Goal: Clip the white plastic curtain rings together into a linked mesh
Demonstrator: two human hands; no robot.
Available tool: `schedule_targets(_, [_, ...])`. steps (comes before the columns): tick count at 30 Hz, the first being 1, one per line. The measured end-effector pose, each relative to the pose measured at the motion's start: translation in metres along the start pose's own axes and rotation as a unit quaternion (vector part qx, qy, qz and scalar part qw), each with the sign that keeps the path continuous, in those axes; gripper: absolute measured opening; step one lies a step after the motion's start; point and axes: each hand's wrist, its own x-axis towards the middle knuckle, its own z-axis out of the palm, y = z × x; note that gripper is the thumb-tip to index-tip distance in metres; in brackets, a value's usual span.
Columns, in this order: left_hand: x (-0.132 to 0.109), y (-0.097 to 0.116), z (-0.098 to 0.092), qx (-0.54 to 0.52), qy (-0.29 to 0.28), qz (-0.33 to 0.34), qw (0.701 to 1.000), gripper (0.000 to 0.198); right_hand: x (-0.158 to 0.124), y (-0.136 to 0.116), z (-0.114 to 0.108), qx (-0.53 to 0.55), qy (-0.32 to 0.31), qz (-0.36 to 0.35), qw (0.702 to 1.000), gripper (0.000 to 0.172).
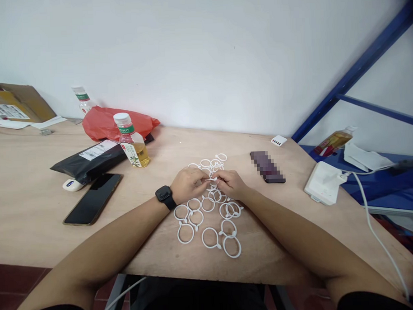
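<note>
Several thin white rings with small tabs lie scattered on the wooden table (155, 251), some overlapping; one ring (185, 233) is near the front left of the group, another (232, 257) nearest the table's front edge. Above the middle of the group, my left hand (190, 185), with a black watch on its wrist, has its fingers pinched on a white ring. Facing it, my right hand (230, 183) pinches the same small white piece at its tab. The fingers cover most of that ring, and both hands hide part of the rings beneath.
On the left are a black phone (93, 199), a black parcel (91, 161), a red bag (104, 124) and a tea bottle (135, 146). To the right lie a blurred-out phone (268, 167), a white cube (278, 140) and a power strip (324, 185) with a cable.
</note>
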Motion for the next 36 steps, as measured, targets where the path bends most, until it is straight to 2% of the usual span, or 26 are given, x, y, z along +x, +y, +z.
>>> schedule_targets(11, [-0.0006, -0.0005, 0.0021, -0.008, -0.047, 0.009, 0.999, 0.017, 0.0003, -0.0003, 0.0021, -0.019, 0.014, 0.007, 1.000, 0.016])
schedule_targets(23, [0.0010, 0.0017, 0.0016, -0.023, -0.028, -0.006, 0.999, 0.010, 0.0003, -0.0046, 0.0046, -0.028, 0.028, -0.010, 0.999, 0.019])
schedule_targets(31, [0.0004, 0.0019, 0.0009, -0.028, -0.006, 0.017, 0.999, 0.008, 0.0010, -0.0046, 0.0014, -0.021, 0.044, -0.035, 0.998, 0.024])
schedule_targets(36, [0.0007, 0.0004, -0.0015, -0.030, -0.004, -0.017, 0.999, 0.011, 0.0009, -0.0059, -0.0015, -0.029, 0.053, -0.033, 0.998, 0.017])
